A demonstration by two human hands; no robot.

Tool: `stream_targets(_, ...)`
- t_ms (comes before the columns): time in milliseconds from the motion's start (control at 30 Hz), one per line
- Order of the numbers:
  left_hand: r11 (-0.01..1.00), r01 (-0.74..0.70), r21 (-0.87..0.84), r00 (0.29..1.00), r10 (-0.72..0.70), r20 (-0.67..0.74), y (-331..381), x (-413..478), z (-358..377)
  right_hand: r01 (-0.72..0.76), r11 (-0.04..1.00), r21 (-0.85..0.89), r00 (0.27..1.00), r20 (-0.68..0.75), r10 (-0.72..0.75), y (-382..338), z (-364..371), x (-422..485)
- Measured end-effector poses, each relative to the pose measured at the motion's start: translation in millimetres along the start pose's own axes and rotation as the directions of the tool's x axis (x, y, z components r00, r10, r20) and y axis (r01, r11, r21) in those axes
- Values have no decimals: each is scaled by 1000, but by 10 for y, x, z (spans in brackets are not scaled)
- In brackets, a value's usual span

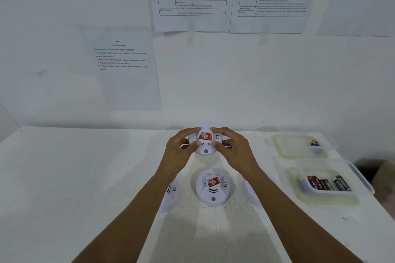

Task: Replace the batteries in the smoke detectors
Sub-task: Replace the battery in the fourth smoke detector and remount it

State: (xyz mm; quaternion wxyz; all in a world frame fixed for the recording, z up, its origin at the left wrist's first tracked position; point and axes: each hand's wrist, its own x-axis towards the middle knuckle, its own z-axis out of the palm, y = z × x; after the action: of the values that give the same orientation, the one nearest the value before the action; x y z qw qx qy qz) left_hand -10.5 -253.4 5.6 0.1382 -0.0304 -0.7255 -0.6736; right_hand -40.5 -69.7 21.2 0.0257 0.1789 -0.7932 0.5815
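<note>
Smoke detector, judged light, rigid and slick, is gripped at its rim by the curled fingers of left hand and right hand.

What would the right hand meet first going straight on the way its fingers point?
The right hand grips the far smoke detector, so that comes first. Past it, likely the left hand on the opposite side; depth is unclear from one view.
</note>
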Motion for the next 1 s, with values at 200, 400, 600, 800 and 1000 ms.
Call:
stream_targets(200,1000,-5,7,1000,5,6,-3,10,-14,16,1000,-10,1000,9,-15,-14,15,-8)
stream_targets(400,1000,5,17,1000,-6,25,-5,-16,-45,21,999,-43,999,26,-20,14,24,-36)
stream_targets(600,999,-5,46,999,3,51,19,-17,-63,13,999,-47,1000,16,-13,30,46,-34)
stream_targets(800,998,-29,52,998,26,51,32,-18,-69,20,998,-52,1000,24,-19,29,47,-21)
stream_targets(1000,997,-34,62,998,31,58,1,-19,-93,11,998,-59,999,36,-9,57,66,-6)
